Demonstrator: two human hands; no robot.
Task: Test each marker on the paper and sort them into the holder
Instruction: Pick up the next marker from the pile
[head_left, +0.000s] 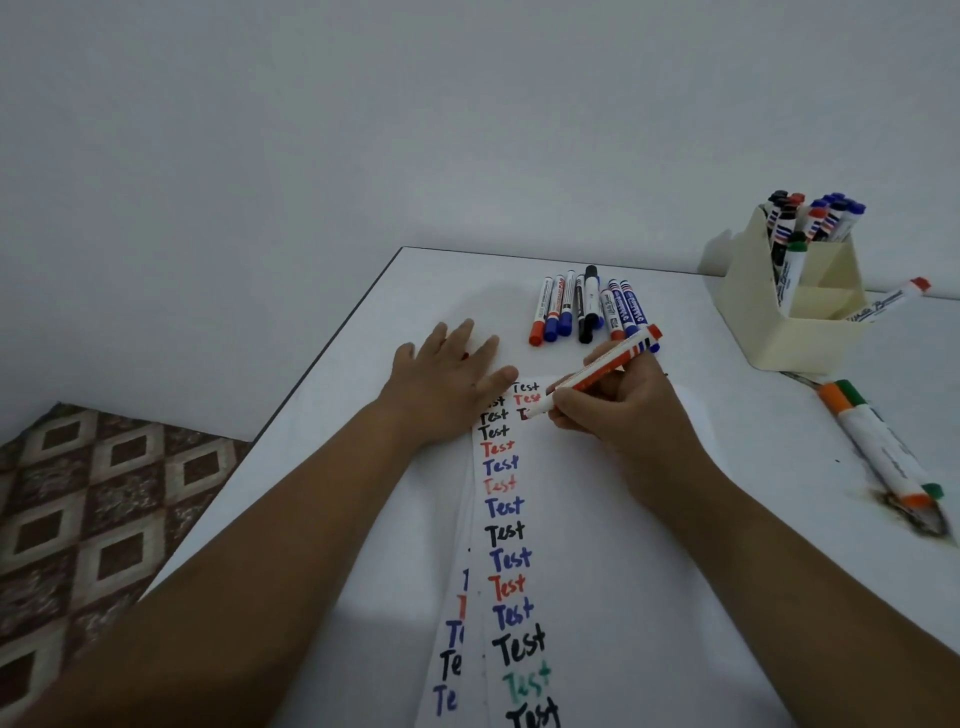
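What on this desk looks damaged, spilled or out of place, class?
A dark, scorched-looking stain marks the table at its right edge, under the ends of the orange and green markers. One red-capped marker lies loose behind the holder, not in it.

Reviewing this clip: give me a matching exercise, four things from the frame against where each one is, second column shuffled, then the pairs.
Things:
1. left hand
2. red marker
3. row of markers
4. holder

Places:
A. far right of the table
B. gripped in the right hand, tip on the paper
C. lying beyond the paper
D. flat on the paper's top left corner

Pairs: 1-D, 2-B, 3-C, 4-A
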